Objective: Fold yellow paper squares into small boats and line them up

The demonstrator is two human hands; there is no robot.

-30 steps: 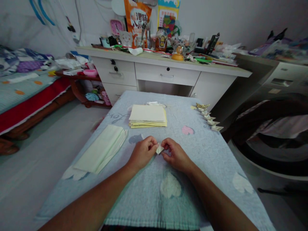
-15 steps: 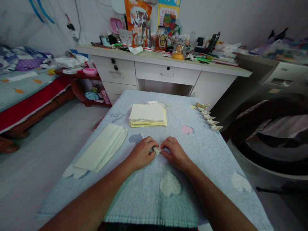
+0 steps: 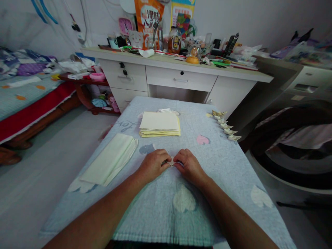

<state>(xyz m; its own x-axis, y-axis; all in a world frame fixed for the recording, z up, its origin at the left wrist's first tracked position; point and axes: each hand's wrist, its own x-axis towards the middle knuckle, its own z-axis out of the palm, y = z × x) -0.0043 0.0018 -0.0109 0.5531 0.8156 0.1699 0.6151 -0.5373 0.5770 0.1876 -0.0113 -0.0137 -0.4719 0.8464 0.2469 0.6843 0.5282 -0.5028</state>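
Observation:
Between my two hands is a small folded piece of paper (image 3: pixel 172 162), pale and pointed at its lower edge. My left hand (image 3: pixel 155 164) pinches its left side between thumb and fingers. On the other side my right hand (image 3: pixel 188 165) grips it the same way. Most of the paper is hidden behind the fingers. Beyond my hands lies a stack of cream and yellow paper sheets (image 3: pixel 159 121). Folded pale green paper (image 3: pixel 110 159) rests to the left. Along the right edge stands a row of several small folded paper boats (image 3: pixel 228 131).
A blue patterned cloth (image 3: pixel 220 193) covers the table. Behind it is a white desk (image 3: pixel 181 81) crowded with a jar (image 3: pixel 174 40), an orange bag (image 3: pixel 149 24) and other items. A washing machine (image 3: pixel 298 103) stands at the right, a bed (image 3: pixel 28 93) at the left.
Both hands stay at nearly the same spot, with the fingers slightly shifted on the folded paper. Less of the paper shows between them now.

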